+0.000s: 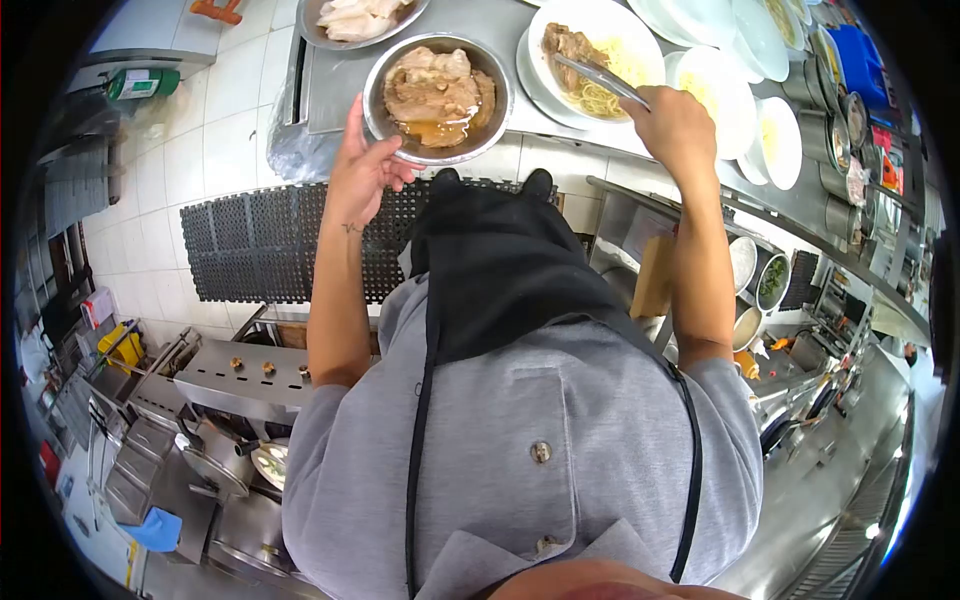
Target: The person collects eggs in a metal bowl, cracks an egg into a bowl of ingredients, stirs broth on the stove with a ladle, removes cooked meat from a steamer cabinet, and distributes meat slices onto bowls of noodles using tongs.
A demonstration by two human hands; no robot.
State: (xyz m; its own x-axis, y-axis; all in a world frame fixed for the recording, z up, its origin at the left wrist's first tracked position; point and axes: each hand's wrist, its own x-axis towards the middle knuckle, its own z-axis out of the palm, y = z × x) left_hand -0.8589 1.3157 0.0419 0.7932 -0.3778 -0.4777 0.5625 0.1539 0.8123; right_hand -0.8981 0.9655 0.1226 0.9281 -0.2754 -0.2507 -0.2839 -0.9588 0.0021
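My left hand [368,165] grips the near left rim of a round metal bowl [377,135], thumb at the edge and fingers along its side. Slices of cooked meat [432,88] lie in brown liquid in that bowl. Closed around a pair of metal tongs [603,78] is my right hand [676,128]. The tips of the tongs touch a piece of brown meat [570,48] in a white bowl [648,52], over yellow noodles [600,98]. Whether the tongs pinch the meat or only rest against it, I cannot tell.
Another metal bowl with pale pieces [358,18] stands at the counter's far left. Several white bowls [735,100] of noodles crowd the right side. A black perforated mat [250,245] covers the floor. Stove equipment [250,375] is at left, containers [772,280] at right.
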